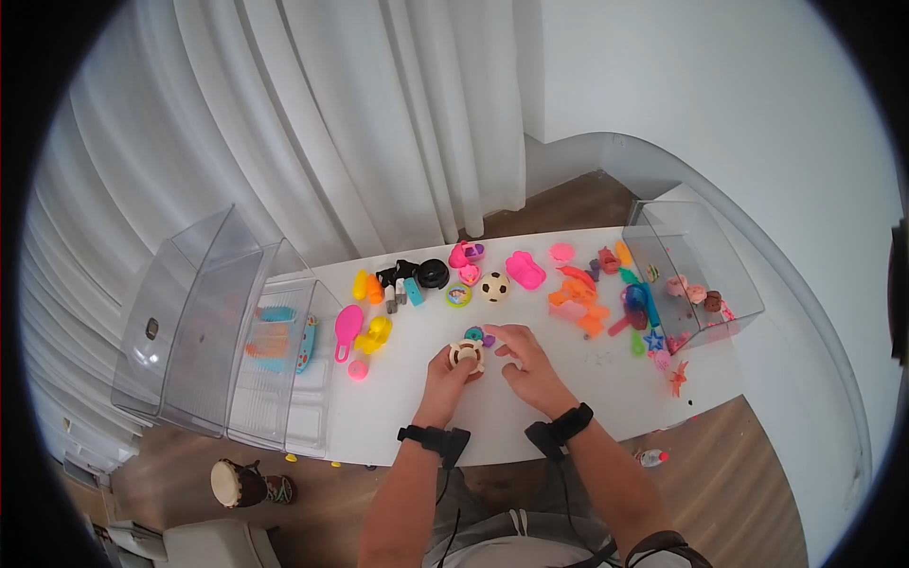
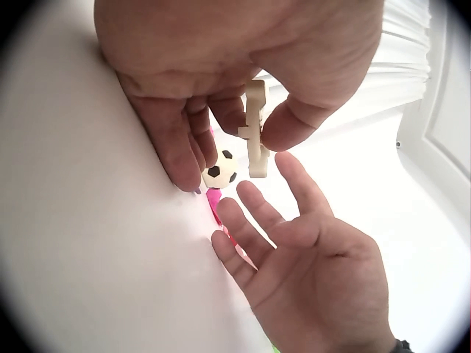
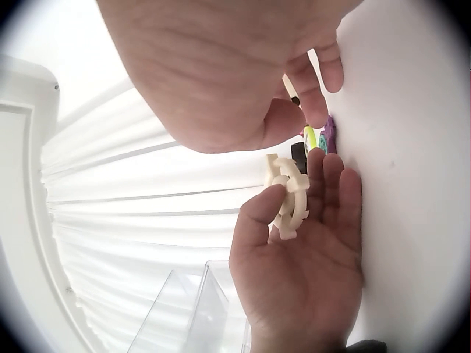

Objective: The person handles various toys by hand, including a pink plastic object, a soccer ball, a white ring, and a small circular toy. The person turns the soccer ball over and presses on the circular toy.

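My left hand (image 1: 443,386) pinches a cream wheel-shaped piece (image 1: 466,344) between thumb and fingers over the middle of the white table. Blocky tabs stand out along the rim of this ring (image 3: 299,209) in the right wrist view. Seen edge-on in the left wrist view, it looks thin and flat. Close beside it on the right, my right hand (image 1: 530,371) has its fingers spread and holds nothing. Just beyond the wheel-shaped piece lie a small teal piece (image 1: 473,332) and a purple piece (image 1: 489,340). A toy soccer ball (image 1: 494,287) sits farther back.
Clear bins stand at both ends of the table, the left bin (image 1: 204,331) and the right bin (image 1: 724,251). Left of my hands lie a pink hand mirror (image 1: 348,327) and a yellow duck (image 1: 377,333). Orange toys (image 1: 579,301) are heaped to the right.
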### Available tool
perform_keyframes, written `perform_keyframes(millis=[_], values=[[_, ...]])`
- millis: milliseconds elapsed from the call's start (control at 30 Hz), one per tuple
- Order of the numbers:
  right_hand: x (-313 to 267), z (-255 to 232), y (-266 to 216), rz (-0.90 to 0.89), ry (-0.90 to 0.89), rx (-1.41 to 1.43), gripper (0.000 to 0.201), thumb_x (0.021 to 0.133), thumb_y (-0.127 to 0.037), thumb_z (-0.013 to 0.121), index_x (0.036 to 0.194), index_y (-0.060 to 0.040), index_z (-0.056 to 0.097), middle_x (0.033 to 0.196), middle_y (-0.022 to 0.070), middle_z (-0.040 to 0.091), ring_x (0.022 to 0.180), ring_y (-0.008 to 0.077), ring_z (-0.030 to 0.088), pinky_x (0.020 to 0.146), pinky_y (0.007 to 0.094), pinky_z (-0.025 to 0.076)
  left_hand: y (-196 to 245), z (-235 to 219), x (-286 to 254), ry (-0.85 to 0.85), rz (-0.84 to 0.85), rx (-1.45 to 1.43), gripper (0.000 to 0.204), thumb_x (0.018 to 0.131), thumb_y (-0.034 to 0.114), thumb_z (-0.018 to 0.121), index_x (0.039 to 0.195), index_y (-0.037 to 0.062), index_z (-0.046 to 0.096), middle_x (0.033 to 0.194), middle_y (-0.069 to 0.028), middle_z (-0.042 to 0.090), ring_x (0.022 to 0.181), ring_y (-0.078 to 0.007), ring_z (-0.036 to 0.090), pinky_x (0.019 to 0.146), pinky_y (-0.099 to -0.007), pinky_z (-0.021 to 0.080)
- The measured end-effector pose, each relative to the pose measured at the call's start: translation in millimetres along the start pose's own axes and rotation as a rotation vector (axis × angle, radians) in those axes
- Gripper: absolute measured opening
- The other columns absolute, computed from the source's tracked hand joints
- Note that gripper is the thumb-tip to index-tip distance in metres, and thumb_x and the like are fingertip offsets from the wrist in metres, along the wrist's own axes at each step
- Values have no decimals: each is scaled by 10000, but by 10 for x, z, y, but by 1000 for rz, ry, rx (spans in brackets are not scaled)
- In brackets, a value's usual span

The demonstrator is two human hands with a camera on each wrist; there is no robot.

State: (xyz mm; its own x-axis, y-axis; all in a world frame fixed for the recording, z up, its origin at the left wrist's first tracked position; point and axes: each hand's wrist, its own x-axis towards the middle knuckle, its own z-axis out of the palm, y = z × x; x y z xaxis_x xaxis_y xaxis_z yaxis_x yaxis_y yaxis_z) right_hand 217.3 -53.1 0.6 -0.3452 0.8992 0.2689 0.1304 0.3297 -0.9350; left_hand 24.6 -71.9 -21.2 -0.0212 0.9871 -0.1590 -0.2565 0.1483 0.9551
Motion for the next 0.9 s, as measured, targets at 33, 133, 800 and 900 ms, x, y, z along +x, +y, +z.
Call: perform_keyframes(millis=[33, 133, 800, 900], values=[[10, 1, 21, -26, -35, -26, 788, 794, 155, 483, 1512, -156, 581, 1417, 123, 513, 1148, 231, 648, 1027, 354, 525, -7, 0, 2, -2, 0, 0, 315, 1005, 136, 644, 1279, -19, 651, 1184, -68, 697, 1050, -148, 695, 944, -303, 607], [32, 17, 50, -49, -59, -52, 773, 799, 151, 494, 1503, -154, 586, 1403, 127, 522, 1153, 246, 649, 1016, 353, 536, -1, -2, 6, -17, -1, -11, 331, 1021, 144, 618, 1312, -14, 629, 1193, -69, 691, 1059, -145, 688, 958, -306, 597], [21, -11, 11, 22, 38, 37, 499, 844, 131, 507, 1266, -69, 682, 1273, 117, 600, 1056, 214, 672, 959, 324, 540, 26, -9, 6, 34, -17, -44, 289, 1016, 154, 640, 1253, -9, 661, 1159, -69, 722, 1014, -137, 707, 913, -296, 604], [16, 19, 35, -7, 28, 17, 509, 840, 140, 501, 1268, -70, 681, 1273, 119, 595, 1052, 205, 671, 957, 318, 539, 22, -37, 6, -5, -23, -8, 321, 991, 129, 619, 1269, -29, 651, 1196, -97, 710, 1076, -178, 703, 979, -351, 610]])
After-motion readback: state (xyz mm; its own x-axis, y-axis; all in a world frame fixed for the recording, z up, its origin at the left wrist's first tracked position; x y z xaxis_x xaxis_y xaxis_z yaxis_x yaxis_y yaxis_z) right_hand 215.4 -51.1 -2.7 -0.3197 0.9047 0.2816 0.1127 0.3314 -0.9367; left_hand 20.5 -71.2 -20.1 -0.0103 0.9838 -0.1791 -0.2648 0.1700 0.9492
